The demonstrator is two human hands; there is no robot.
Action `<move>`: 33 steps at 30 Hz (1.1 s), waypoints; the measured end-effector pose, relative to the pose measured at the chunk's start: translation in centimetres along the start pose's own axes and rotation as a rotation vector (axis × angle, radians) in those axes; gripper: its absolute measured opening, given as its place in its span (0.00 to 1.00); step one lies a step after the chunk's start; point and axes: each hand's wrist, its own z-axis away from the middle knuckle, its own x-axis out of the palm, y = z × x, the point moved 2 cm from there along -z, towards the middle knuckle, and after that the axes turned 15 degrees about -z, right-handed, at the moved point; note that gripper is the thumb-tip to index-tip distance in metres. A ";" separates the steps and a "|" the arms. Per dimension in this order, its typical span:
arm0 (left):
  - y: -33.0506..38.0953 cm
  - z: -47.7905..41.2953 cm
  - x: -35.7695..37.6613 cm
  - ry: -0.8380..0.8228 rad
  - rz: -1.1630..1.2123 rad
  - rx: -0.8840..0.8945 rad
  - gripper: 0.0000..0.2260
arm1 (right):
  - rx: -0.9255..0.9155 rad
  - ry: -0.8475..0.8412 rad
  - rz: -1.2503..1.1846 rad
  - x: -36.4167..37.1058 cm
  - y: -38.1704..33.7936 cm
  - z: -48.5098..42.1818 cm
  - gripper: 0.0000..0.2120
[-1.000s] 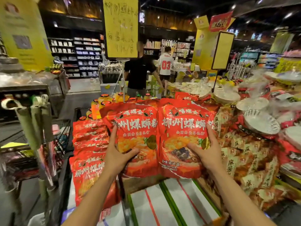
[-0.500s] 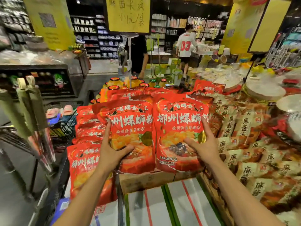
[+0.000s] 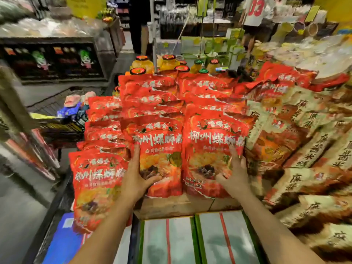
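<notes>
At the centre of the frame, the left packet (image 3: 162, 149) is clamped in the grip of the left hand (image 3: 136, 178), thumb across its face. The right packet (image 3: 209, 145) is clamped likewise by the right hand (image 3: 237, 176). Both are held upright against the stack of red packets (image 3: 152, 96), above the cardboard box (image 3: 181, 204). Placement is judged nearly done; setting down and release are left.

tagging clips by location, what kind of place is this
Most likely a supermarket: the left hand grips the left red packet and the right hand the right red packet among stacks of identical ones, jars stand behind, and stocked shelves line the back.
</notes>
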 end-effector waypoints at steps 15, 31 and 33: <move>1.2 0.7 6.1 0.423 -0.819 0.342 0.30 | -0.413 0.269 0.546 6.1 -0.5 0.3 0.35; 0.4 1.3 6.6 0.273 -0.866 0.285 0.29 | -0.371 0.158 0.635 5.9 0.1 0.9 0.36; 0.7 2.4 6.1 0.217 -0.816 0.274 0.28 | -0.331 0.127 0.666 5.6 -0.3 2.0 0.34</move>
